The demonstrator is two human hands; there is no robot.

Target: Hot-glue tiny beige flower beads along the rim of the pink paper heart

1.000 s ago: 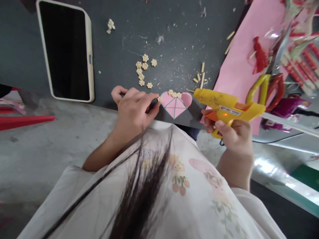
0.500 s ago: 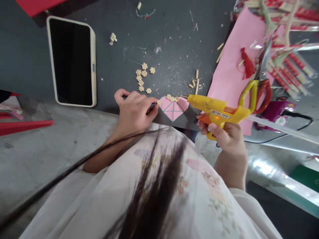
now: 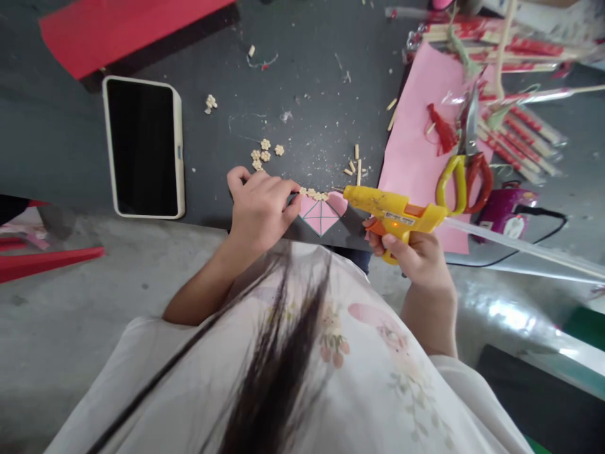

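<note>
A pink paper heart (image 3: 321, 217) with dark lines across it lies at the table's near edge. Along its top edge runs a short row of small cream flower-shaped pieces (image 3: 317, 195). My left hand (image 3: 261, 205) pinches the flower-shaped piece at the row's left end, its thumb and forefinger at the heart's upper left. My right hand (image 3: 418, 252) is wrapped around the handle of a yellow glue gun (image 3: 394, 207), fingers at the orange trigger. The nozzle points left, close above the heart's right lobe. More loose cream flowers (image 3: 265, 156) lie just beyond my left hand.
A phone (image 3: 144, 148) lies at left, below a red object (image 3: 127, 31). To the right are a pink sheet (image 3: 401, 135), scissors (image 3: 466, 151), a red tassel (image 3: 442, 129), wrapped sticks (image 3: 524, 139) and a purple device (image 3: 508, 214) with a cord. Short stick pieces (image 3: 358, 170) lie beyond the heart.
My left hand has brought its flower-shaped piece against the left end of the row, closing the gap. The glue gun stays near the heart's right lobe. The whole view has shifted.
</note>
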